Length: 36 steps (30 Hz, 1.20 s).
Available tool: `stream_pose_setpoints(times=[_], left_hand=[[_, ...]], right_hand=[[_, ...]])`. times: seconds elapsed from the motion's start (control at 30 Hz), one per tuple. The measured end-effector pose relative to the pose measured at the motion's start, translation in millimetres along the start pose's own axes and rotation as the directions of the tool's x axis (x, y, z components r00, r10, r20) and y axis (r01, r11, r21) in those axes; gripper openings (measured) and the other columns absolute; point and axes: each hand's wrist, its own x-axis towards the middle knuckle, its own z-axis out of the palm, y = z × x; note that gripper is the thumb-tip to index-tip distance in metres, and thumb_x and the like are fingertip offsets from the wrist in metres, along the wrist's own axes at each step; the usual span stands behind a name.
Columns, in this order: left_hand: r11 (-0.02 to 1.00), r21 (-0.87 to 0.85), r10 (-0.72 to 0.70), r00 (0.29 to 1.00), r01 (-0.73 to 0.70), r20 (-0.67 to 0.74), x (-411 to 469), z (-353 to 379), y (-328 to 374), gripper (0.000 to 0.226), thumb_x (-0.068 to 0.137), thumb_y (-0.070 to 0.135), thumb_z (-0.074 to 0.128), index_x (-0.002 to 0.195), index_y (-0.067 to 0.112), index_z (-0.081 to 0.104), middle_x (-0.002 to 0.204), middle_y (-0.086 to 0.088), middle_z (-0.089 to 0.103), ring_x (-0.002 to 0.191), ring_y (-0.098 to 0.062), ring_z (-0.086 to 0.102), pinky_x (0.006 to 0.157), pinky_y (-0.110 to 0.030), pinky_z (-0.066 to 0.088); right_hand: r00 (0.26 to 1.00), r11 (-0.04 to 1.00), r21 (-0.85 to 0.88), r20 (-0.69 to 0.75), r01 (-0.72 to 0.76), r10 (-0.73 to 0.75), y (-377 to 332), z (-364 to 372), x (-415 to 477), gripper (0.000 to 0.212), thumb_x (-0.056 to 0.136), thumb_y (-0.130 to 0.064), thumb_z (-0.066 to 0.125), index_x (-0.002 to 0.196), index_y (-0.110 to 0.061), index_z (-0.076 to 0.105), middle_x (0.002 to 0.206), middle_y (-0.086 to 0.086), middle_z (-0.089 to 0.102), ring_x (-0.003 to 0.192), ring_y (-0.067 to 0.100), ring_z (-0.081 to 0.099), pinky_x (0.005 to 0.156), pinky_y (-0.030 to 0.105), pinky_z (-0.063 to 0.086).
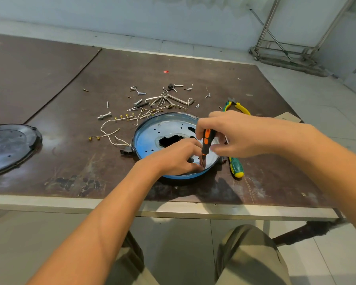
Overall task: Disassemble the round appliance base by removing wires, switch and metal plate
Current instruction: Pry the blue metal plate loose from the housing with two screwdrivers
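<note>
The round appliance base (150, 138) lies on the brown table, its shiny metal plate showing a dark jagged hole in the middle. My right hand (230, 134) grips a small black-and-orange screwdriver (206, 141), held upright with its tip at the plate's near rim. My left hand (179, 157) rests on the plate, its fingertips pinching around the screwdriver tip. White wires (111, 132) with brass terminals trail from the base's left side, where a black switch or plug block (127, 150) sits against the rim.
Loose screws, bolts and hex keys (162, 99) are scattered behind the base. Yellow-green pliers (237, 106) lie at the back right, a green-yellow screwdriver (236, 166) to the base's right. A black round cover (8, 147) lies at far left. The table's front edge (173, 209) runs near my knees.
</note>
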Motion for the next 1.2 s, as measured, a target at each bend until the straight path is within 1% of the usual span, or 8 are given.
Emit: stream_pose_setpoints(times=[0.1, 0.2, 0.37, 0.57, 0.77, 0.9, 1.07, 1.2], left_hand=[[1.000, 0.023, -0.022, 1.000, 0.022, 0.001, 0, 1, 0, 0.013, 0.092, 0.035, 0.068, 0.100, 0.026, 0.069, 0.108, 0.016, 0.050, 0.105, -0.012, 0.050, 0.095, -0.040, 0.047], [0.999, 0.029, -0.017, 1.000, 0.017, 0.014, 0, 2, 1, 0.012, 0.092, 0.034, 0.068, 0.099, 0.025, 0.071, 0.113, 0.014, 0.048, 0.109, -0.011, 0.048, 0.098, -0.039, 0.047], [0.999, 0.032, -0.010, 1.000, 0.010, 0.021, 1, 1, 1, 0.010, 0.092, 0.033, 0.068, 0.097, 0.025, 0.070, 0.115, 0.011, 0.051, 0.108, -0.011, 0.047, 0.097, -0.039, 0.047], [1.000, 0.019, -0.009, 1.000, 0.009, -0.003, 0, 2, 0, 0.009, 0.092, 0.034, 0.068, 0.096, 0.027, 0.071, 0.117, 0.013, 0.050, 0.111, -0.010, 0.048, 0.097, -0.033, 0.046], [1.000, 0.014, -0.016, 1.000, 0.015, 0.002, 1, 3, 0, 0.008, 0.091, 0.034, 0.068, 0.096, 0.028, 0.071, 0.119, 0.011, 0.052, 0.110, -0.008, 0.047, 0.097, -0.034, 0.048], [1.000, 0.003, -0.030, 0.999, 0.030, 0.010, 0, 1, 1, 0.009, 0.091, 0.031, 0.070, 0.099, 0.026, 0.070, 0.116, 0.012, 0.049, 0.109, -0.010, 0.047, 0.098, -0.037, 0.047], [0.999, 0.025, -0.022, 1.000, 0.022, 0.000, -1, 1, 3, 0.011, 0.093, 0.034, 0.068, 0.099, 0.025, 0.068, 0.115, 0.012, 0.051, 0.108, -0.014, 0.050, 0.096, -0.042, 0.049], [0.999, 0.046, -0.029, 1.000, 0.029, 0.005, 0, 1, 3, 0.016, 0.092, 0.036, 0.069, 0.104, 0.026, 0.070, 0.118, 0.010, 0.051, 0.111, -0.012, 0.049, 0.099, -0.040, 0.048]], right_hand=[[0.981, 0.985, -0.086, -0.140, -0.148, 0.135, -2, 2, -1, 0.051, 0.092, -0.072, 0.039, 0.109, -0.027, 0.056, 0.077, -0.012, 0.054, 0.072, 0.005, 0.055, 0.056, 0.026, 0.038], [0.961, 0.957, -0.155, -0.169, -0.246, 0.220, -3, 6, 1, 0.046, 0.104, -0.058, 0.040, 0.098, -0.018, 0.062, 0.080, 0.002, 0.062, 0.077, 0.024, 0.061, 0.060, 0.036, 0.046], [0.997, 0.997, -0.010, 0.016, -0.081, 0.082, -2, 1, -3, 0.017, 0.102, -0.015, 0.052, 0.112, -0.028, 0.057, 0.109, -0.001, 0.056, 0.094, 0.014, 0.052, 0.078, 0.025, 0.039], [0.966, 0.981, 0.057, -0.175, -0.183, 0.190, -5, 9, 0, 0.039, 0.102, -0.058, 0.046, 0.117, -0.023, 0.045, 0.077, -0.005, 0.054, 0.071, 0.009, 0.053, 0.058, 0.030, 0.036], [0.989, 0.990, -0.043, -0.070, -0.136, 0.133, -6, 8, 0, 0.015, 0.107, -0.030, 0.049, 0.115, -0.022, 0.058, 0.094, -0.001, 0.062, 0.082, 0.017, 0.056, 0.073, 0.037, 0.048], [1.000, 0.997, 0.078, -0.003, -0.020, 0.020, -3, 4, -3, 0.025, 0.101, -0.013, 0.058, 0.121, -0.027, 0.054, 0.105, -0.005, 0.052, 0.090, 0.008, 0.053, 0.071, 0.022, 0.038], [0.979, 0.988, 0.076, -0.140, -0.137, 0.147, -4, 15, 4, 0.034, 0.103, -0.054, 0.049, 0.113, -0.022, 0.051, 0.087, -0.006, 0.058, 0.077, 0.009, 0.056, 0.066, 0.027, 0.046], [0.975, 0.985, -0.025, -0.145, -0.171, 0.166, -6, 16, 7, 0.025, 0.108, -0.042, 0.044, 0.114, -0.020, 0.054, 0.081, -0.002, 0.061, 0.076, 0.021, 0.058, 0.069, 0.040, 0.048]])
